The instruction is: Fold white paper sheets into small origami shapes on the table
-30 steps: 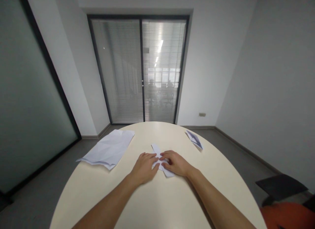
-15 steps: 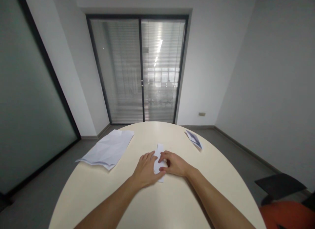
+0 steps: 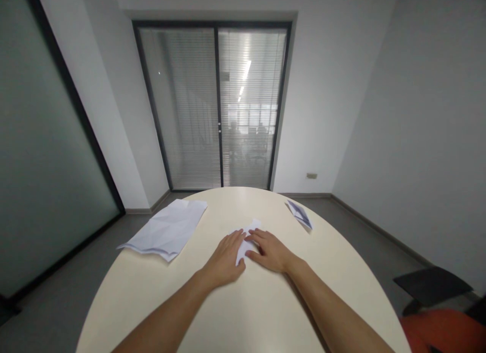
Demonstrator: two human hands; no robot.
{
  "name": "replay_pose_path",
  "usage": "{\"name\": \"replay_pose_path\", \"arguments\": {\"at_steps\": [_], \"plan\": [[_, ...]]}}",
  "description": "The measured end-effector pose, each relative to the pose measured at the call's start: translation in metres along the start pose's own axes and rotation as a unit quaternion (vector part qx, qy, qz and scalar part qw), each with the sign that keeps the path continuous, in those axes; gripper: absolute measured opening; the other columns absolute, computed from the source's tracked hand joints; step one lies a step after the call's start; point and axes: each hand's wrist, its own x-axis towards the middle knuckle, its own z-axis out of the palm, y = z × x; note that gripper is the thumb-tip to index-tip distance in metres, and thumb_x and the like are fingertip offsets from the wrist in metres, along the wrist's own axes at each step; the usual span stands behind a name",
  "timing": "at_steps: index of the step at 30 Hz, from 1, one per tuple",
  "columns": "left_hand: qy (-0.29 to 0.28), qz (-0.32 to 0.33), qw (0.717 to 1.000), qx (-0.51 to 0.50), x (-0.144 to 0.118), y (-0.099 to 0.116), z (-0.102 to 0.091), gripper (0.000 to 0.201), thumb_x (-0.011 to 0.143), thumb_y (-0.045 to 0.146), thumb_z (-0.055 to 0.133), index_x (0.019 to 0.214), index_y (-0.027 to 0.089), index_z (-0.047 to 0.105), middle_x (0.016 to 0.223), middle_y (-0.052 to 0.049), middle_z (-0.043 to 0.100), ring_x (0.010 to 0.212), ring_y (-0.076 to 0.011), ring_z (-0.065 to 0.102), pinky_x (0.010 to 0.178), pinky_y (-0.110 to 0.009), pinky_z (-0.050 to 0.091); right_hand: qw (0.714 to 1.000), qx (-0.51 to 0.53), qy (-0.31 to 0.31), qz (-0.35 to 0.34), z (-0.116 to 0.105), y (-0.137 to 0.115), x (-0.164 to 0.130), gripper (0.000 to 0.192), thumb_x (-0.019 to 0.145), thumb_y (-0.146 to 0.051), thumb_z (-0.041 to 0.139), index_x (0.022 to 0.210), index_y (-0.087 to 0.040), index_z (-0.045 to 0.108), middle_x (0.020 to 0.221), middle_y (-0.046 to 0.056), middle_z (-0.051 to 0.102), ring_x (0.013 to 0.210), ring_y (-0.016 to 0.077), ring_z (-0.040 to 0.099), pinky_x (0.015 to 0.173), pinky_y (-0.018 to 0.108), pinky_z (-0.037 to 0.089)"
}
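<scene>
A small folded piece of white paper (image 3: 243,248) lies on the table between my hands, slanted so that its far end points away and to the right. My left hand (image 3: 225,261) rests flat over its left side, fingers stretched out and thumb apart. From the right, my right hand (image 3: 272,251) touches the paper with slightly bent fingertips, the thumb spread away from them. Both hands cover part of the paper, so its full outline and folds are hidden.
Several creased white sheets (image 3: 169,229) lie at the left edge of the round cream table (image 3: 228,322). A folded paper piece with a dark printed face (image 3: 299,214) is near the far right edge. An orange and black chair (image 3: 442,327) stands at the lower right.
The paper has turned from nearly straight to slanted, its far end now further right. My left thumb has drawn back left, and my right thumb and fingers are set on the paper again.
</scene>
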Motion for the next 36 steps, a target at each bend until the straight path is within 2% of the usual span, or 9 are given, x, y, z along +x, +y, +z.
{"name": "replay_pose_path", "arguments": {"at_steps": [2, 5, 10, 13, 16, 20, 28, 33, 36], "plan": [[0.015, 0.022, 1.0, 0.004, 0.001, -0.001, 0.0, 0.066, 0.078, 0.012, 0.05, 0.144, 0.015, 0.044, 0.154, -0.011, 0.041, 0.144, -0.0227, 0.033, 0.122, -0.045, 0.024, 1.0, -0.02, 0.008, 0.019, -0.002, 0.0, 0.0, 0.053, 0.095, -0.054, 0.047, 0.138, -0.024, 0.054, 0.143, 0.012, 0.054, 0.133, 0.0311, 0.047, 0.112, 0.052, 0.033], [-0.007, 0.037, 0.999, 0.002, 0.001, -0.001, -0.002, 0.06, 0.078, 0.005, 0.045, 0.135, 0.022, 0.055, 0.146, -0.006, 0.052, 0.138, -0.0202, 0.043, 0.119, -0.046, 0.028, 0.999, -0.033, 0.025, 0.022, -0.006, -0.001, 0.001, 0.052, 0.098, -0.053, 0.043, 0.137, -0.021, 0.056, 0.134, 0.013, 0.06, 0.125, 0.0281, 0.054, 0.109, 0.045, 0.036], [-0.021, 0.062, 0.998, 0.014, 0.001, 0.001, -0.004, 0.049, 0.089, 0.011, 0.042, 0.135, 0.022, 0.057, 0.145, -0.007, 0.053, 0.132, -0.0206, 0.05, 0.113, -0.042, 0.038, 0.997, -0.043, 0.028, 0.053, -0.004, -0.001, 0.002, 0.051, 0.099, -0.051, 0.04, 0.131, -0.017, 0.061, 0.13, 0.015, 0.061, 0.12, 0.0256, 0.056, 0.107, 0.04, 0.039], [-0.015, 0.064, 0.998, -0.002, 0.0, 0.001, -0.006, 0.043, 0.095, 0.023, 0.045, 0.136, 0.022, 0.056, 0.145, -0.007, 0.054, 0.132, -0.0208, 0.051, 0.113, -0.039, 0.039, 0.993, -0.046, 0.003, 0.106, -0.002, 0.002, 0.001, 0.054, 0.099, -0.053, 0.037, 0.139, -0.02, 0.054, 0.146, 0.015, 0.05, 0.137, 0.0288, 0.043, 0.113, 0.046, 0.031], [-0.018, 0.055, 0.998, -0.019, 0.0, -0.002, -0.006, 0.041, 0.095, 0.023, 0.044, 0.133, 0.023, 0.06, 0.144, -0.004, 0.055, 0.132, -0.0194, 0.052, 0.114, -0.036, 0.039, 0.986, -0.044, -0.026, 0.16, 0.0, 0.007, 0.0, 0.061, 0.098, -0.057, 0.036, 0.147, -0.021, 0.045, 0.157, 0.013, 0.035, 0.147, 0.0317, 0.026, 0.116, 0.054, 0.021], [-0.012, 0.046, 0.998, -0.034, 0.0, -0.004, -0.004, 0.042, 0.095, 0.021, 0.042, 0.132, 0.022, 0.061, 0.144, -0.004, 0.055, 0.132, -0.0184, 0.052, 0.114, -0.035, 0.039, 0.979, -0.043, -0.033, 0.196, 0.0, 0.01, 0.001, 0.066, 0.097, -0.059, 0.035, 0.15, -0.019, 0.04, 0.16, 0.013, 0.03, 0.149, 0.0311, 0.021, 0.118, 0.053, 0.017], [-0.001, 0.026, 1.0, -0.003, 0.002, -0.006, 0.003, 0.046, 0.092, 0.015, 0.04, 0.134, 0.019, 0.058, 0.145, -0.007, 0.053, 0.135, -0.0196, 0.049, 0.116, -0.039, 0.037, 0.967, -0.077, -0.01, 0.243, 0.002, 0.02, 0.002, 0.07, 0.095, -0.06, 0.036, 0.149, -0.016, 0.041, 0.158, 0.013, 0.033, 0.148, 0.0329, 0.024, 0.118, 0.051, 0.019], [-0.004, -0.015, 1.0, 0.018, 0.002, -0.006, 0.003, 0.046, 0.094, 0.017, 0.038, 0.137, 0.019, 0.055, 0.148, -0.008, 0.05, 0.139, -0.0213, 0.044, 0.117, -0.046, 0.032, 0.964, -0.114, 0.026, 0.24, 0.001, 0.018, 0.002, 0.062, 0.095, -0.054, 0.04, 0.141, -0.013, 0.051, 0.149, 0.014, 0.048, 0.141, 0.0343, 0.036, 0.114, 0.048, 0.028], [-0.021, -0.027, 0.999, 0.031, 0.002, -0.005, 0.001, 0.046, 0.096, 0.022, 0.037, 0.139, 0.017, 0.051, 0.151, -0.011, 0.046, 0.141, -0.0217, 0.04, 0.119, -0.045, 0.027, 0.964, -0.128, 0.04, 0.231, 0.0, 0.013, 0.002, 0.058, 0.096, -0.05, 0.041, 0.135, -0.01, 0.055, 0.144, 0.016, 0.052, 0.14, 0.0347, 0.036, 0.114, 0.049, 0.028]]}}
